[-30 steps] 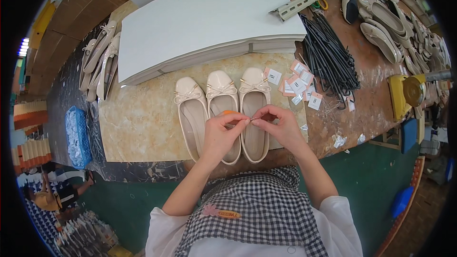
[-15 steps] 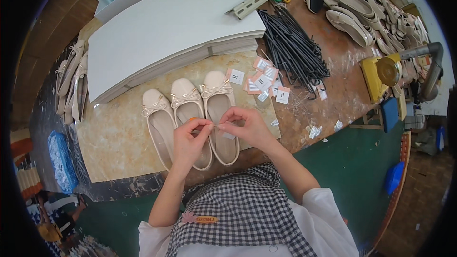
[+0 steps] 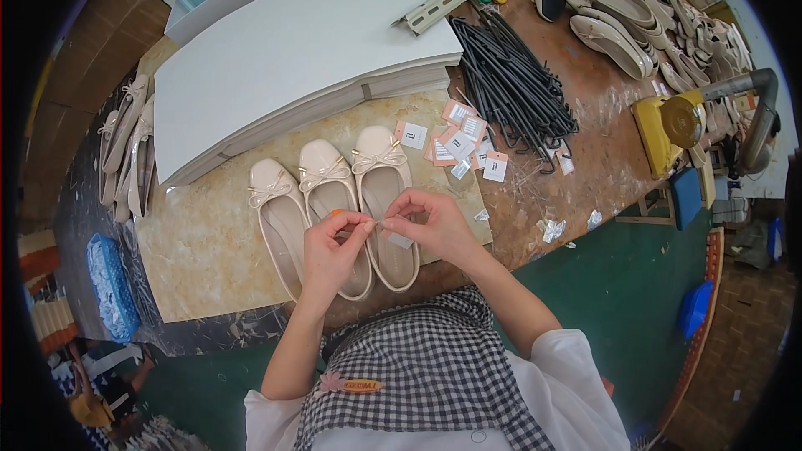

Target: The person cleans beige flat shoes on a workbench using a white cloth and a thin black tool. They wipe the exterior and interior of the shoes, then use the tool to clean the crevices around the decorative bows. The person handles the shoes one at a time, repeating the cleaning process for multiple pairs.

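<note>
Three cream patent ballet flats with bows lie side by side, toes away from me: a left flat [image 3: 272, 192], a middle flat [image 3: 324, 169] and a right flat [image 3: 380, 159]. Over the middle and right ones, my left hand [image 3: 332, 242] and my right hand [image 3: 428, 224] meet fingertip to fingertip, both pinched. What they pinch is thin and too small to make out. Just under my right fingers shows a small pale label [image 3: 399, 240]; whether it hangs from them or rests in the shoe, I cannot tell. An orange spot shows beside my left forefinger.
Beyond the flats lies a thick stack of white card [image 3: 301, 42]. Right of it are pink-and-white tags [image 3: 459, 144], a heap of black hooked rods [image 3: 514, 83] and a yellow tool [image 3: 660, 138]. More flats pile up at far right [image 3: 618, 33] and left [image 3: 127, 146].
My hands stay pinched together in nearly the same place. The pale label under my right fingers shows a little more. The view has shifted slightly.
</note>
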Demonstrator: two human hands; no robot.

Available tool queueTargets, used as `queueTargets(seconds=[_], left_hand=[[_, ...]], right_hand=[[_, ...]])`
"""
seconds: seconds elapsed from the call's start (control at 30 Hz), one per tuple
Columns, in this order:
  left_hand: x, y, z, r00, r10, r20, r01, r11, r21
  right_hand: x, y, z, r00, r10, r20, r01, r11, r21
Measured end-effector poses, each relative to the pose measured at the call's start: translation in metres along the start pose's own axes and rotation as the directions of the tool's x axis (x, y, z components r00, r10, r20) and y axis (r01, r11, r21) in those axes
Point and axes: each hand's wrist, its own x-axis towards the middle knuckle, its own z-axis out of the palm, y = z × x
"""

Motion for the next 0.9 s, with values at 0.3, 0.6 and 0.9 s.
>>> queueTargets(seconds=[0.3, 0.6, 0.9], left_hand=[[-0.001, 0.002, 0.0, 0.999, -0.04, -0.004, 0.04, 0.999, -0.014], [0.001, 0.002, 0.001, 0.999, -0.028, 0.022, 0.029, 0.999, -0.027], [-0.004, 0.026, -0.002, 0.977, 0.215, -0.005, -0.205, 0.936, 0.286]], right_hand=[[0.001, 0.001, 0.001, 1.0, 0.004, -0.003, -0.004, 1.0, 0.018], [0.001, 0.002, 0.003, 0.996, 0.074, 0.046, -0.071, 0.995, -0.067], [-0.034, -0.018, -0.14, 0.855, -0.367, -0.366, -0.346, 0.122, -0.93]])
